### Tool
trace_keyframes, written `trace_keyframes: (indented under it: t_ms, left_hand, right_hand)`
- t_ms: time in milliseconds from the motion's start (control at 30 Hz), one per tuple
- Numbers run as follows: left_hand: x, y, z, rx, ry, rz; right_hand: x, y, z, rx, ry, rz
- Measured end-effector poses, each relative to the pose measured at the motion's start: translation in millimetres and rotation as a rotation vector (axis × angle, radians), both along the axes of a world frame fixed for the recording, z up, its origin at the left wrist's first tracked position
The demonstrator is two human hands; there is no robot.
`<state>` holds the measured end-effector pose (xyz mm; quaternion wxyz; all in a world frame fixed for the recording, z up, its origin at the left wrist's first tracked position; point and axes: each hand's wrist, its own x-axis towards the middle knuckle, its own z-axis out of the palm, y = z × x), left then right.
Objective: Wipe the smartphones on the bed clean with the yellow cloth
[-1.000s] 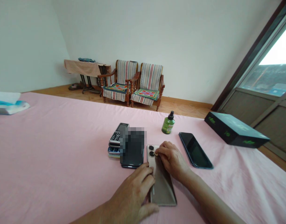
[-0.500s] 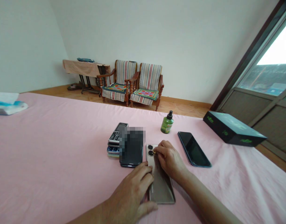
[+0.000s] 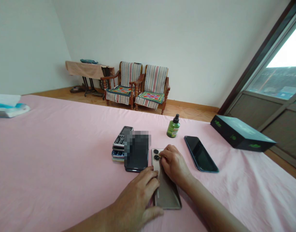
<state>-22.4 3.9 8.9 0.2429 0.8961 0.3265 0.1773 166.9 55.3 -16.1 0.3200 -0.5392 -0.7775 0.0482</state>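
Observation:
A smartphone (image 3: 167,193) with a shiny beige-grey back lies face down on the pink cloth, its two round camera lenses at the far end. My left hand (image 3: 138,196) holds it by the left edge, fingertips on the side and thumb by the near corner. Over the camera end, my right hand (image 3: 174,162) is closed in a pinch beside the lower lens. Something small and pale shows at those fingertips, too small to name. Left of this phone is a black phone (image 3: 138,154), partly blurred out. A stack of keypad phones (image 3: 119,141) sits beside that one.
A green spray bottle (image 3: 173,128) stands beyond my right hand. Farther right lie a dark smartphone (image 3: 201,154) and a black box (image 3: 242,133). A white and blue packet (image 3: 10,109) rests at the far left. Two wooden chairs (image 3: 138,85) stand past the cloth's edge.
The view has shifted very slightly. Both hands stay in nearly the same place on the phone, the right one still pinched beside the lens.

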Motion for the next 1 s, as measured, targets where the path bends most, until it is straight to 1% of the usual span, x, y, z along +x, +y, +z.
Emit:
trace_keyframes:
  t_ms: [167,400,633,867,1000]
  left_hand:
    - [-0.4,0.3,-1.6,-0.001,-0.003,0.0]
    - [0.3,0.9,0.4,-0.013,-0.001,0.005]
    - [-0.3,0.3,2.4,-0.012,-0.001,-0.008]
    - [-0.7,0.6,1.1,-0.013,-0.008,-0.001]
    - [-0.8,0.5,0.3,-0.014,-0.008,-0.002]
  right_hand:
    - [-3.0,10.2,0.1,0.021,0.0,-0.029]
    - [-3.5,-8.9,2.7,-0.004,-0.003,-0.012]
    - [-5.0,9.8,-1.0,0.01,0.008,-0.052]
    - [-7.3,-8.3,1.9,-0.01,-0.002,-0.043]
    - [-7.0,-1.5,0.0,-0.009,0.006,-0.064]
